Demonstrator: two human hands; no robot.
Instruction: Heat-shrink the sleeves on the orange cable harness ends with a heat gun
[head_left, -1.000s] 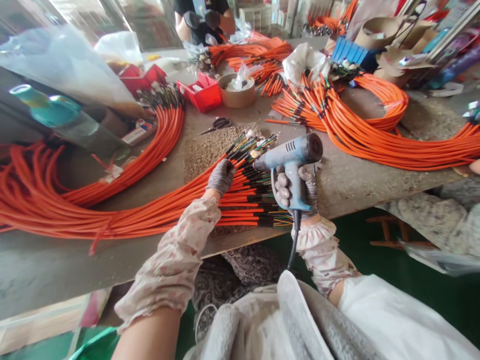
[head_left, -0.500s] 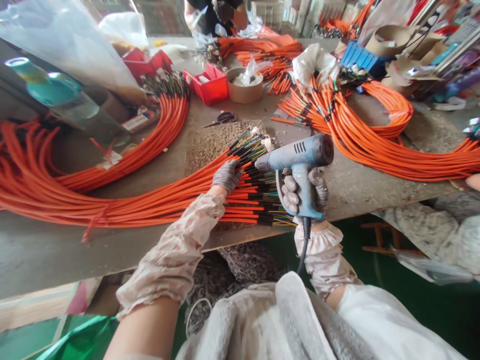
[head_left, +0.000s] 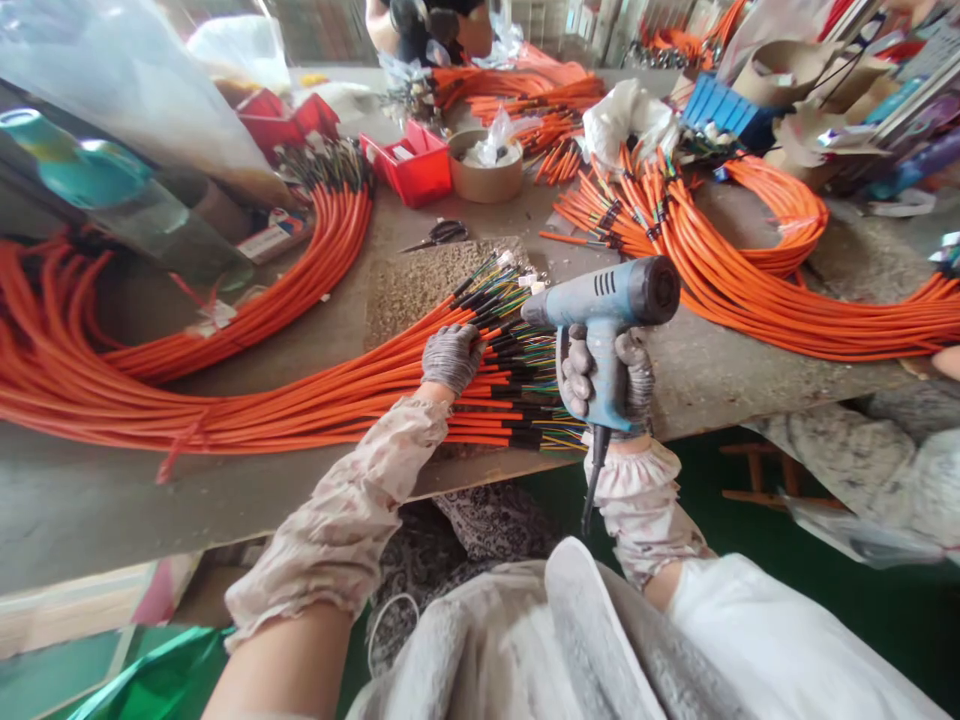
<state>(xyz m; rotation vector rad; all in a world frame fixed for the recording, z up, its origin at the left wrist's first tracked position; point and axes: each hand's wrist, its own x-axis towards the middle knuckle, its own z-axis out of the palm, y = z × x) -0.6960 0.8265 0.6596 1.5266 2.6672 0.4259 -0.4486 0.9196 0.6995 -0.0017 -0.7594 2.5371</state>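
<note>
My right hand (head_left: 637,375), in a grey glove, is wrapped round the handle of a blue heat gun (head_left: 592,300). Its nozzle points left, over the black-sleeved ends (head_left: 517,372) of the orange cables. Thin coloured wires and small connectors stick out beyond those sleeves. My left hand (head_left: 452,358), also gloved, has its fingers curled round an orange cable (head_left: 360,375) near the sleeves; the fingertips are partly hidden. The cables lie fanned out at this end and run left in a thick bundle, tied with a red strip.
Scissors (head_left: 442,234) lie behind a rough board (head_left: 409,290). Further back stand a red bin (head_left: 416,172), a cardboard ring (head_left: 486,180) and a blue bin (head_left: 724,108). More orange cables (head_left: 795,310) curve at right. A bottle (head_left: 142,215) leans at left; another person's arms (head_left: 472,30) show opposite.
The heat gun has moved slightly right and up, its nozzle now further from my left hand. Its cord hangs at a different angle. My left hand stays about the same place on the cables.
</note>
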